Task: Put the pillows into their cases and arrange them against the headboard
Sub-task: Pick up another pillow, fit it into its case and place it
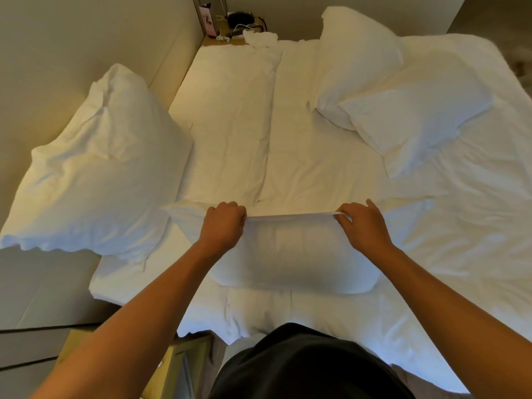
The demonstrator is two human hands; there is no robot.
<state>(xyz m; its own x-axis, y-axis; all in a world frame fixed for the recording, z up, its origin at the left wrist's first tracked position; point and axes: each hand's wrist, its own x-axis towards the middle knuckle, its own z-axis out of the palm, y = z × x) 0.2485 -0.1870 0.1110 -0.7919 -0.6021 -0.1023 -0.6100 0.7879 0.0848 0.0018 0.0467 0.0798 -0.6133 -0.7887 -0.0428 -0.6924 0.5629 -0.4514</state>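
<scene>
Seen from the head camera, the pillow (290,254) lies on the bed (316,156) right in front of the person, its long axis running left to right, square to the line of the arms. Both hands sit on its far edge, where the case (290,218) mouth shows as a thin taut band stretched between them. The left hand (223,224) is clenched round the left end of that hem; the right hand (361,224) pinches the right end between thumb and curled fingers. The hands are about level, neither nearer the pillow than the other. The pillow bulges towards the body below the hem, so the case seems largely on, and the next step probably means tugging the mouth away from the body or shaking the filling down; that is a guess. Beyond the hem the sheet lies flat and open up the middle of the bed, giving room to pull forward. A cased pillow (95,174) lies at the left against the padded headboard (57,53); two more pillows (403,105) lie at the upper right, well apart from the hands. At the far end, a bedside shelf (230,27) holds cables and small items.
</scene>
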